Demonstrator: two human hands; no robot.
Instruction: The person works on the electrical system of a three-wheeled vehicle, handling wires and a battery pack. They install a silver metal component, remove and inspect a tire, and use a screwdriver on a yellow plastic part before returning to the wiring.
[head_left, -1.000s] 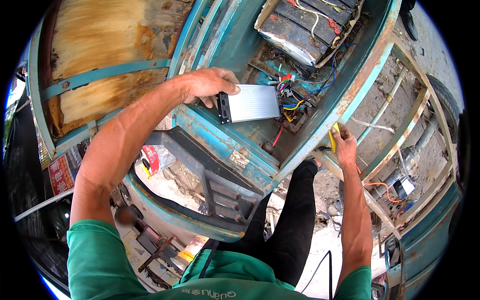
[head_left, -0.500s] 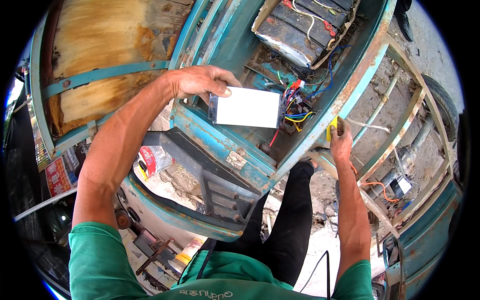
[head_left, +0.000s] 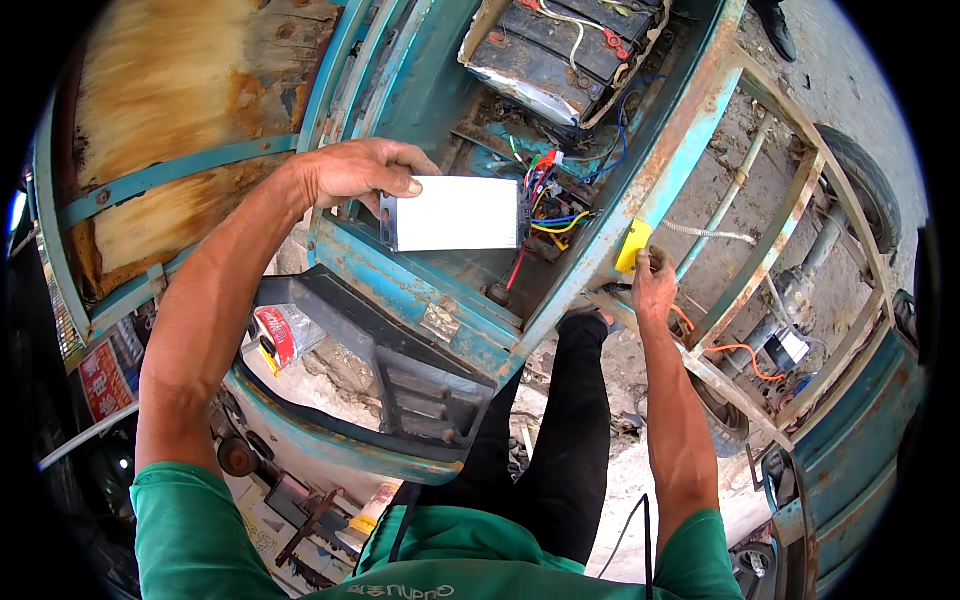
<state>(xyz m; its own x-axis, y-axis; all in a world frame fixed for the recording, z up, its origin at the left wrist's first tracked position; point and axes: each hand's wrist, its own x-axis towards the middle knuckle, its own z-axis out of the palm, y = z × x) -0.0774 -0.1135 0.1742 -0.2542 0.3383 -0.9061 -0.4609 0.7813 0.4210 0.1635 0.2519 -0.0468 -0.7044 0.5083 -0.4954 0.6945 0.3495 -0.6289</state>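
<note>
My left hand (head_left: 362, 172) grips one end of a controller box (head_left: 455, 214) with a flat white face and dark metal end flanges. Thumb on the upper face, it keeps the box over an open teal metal compartment. From the box's far right end spreads a bundle of coloured wires (head_left: 545, 185), with a red plug and yellow and blue leads among them. To the right, my right hand (head_left: 655, 283) pinches a small flat yellow piece (head_left: 632, 246) by its edge, beside the rusty frame rail. What exactly this piece is, I cannot make out.
Dark batteries (head_left: 550, 60) with red terminals sit in the compartment's far part. A black plastic step (head_left: 390, 360) lies along the near side. Right of the rail is an open rusty frame (head_left: 740, 290) with a wheel (head_left: 860, 185). A person's shoe (head_left: 775, 32) shows at the far right.
The whole scene has shifted left in view. The yellow piece now shows more of its flat face, tilted beside the rail. My left hand keeps the same hold on the box.
</note>
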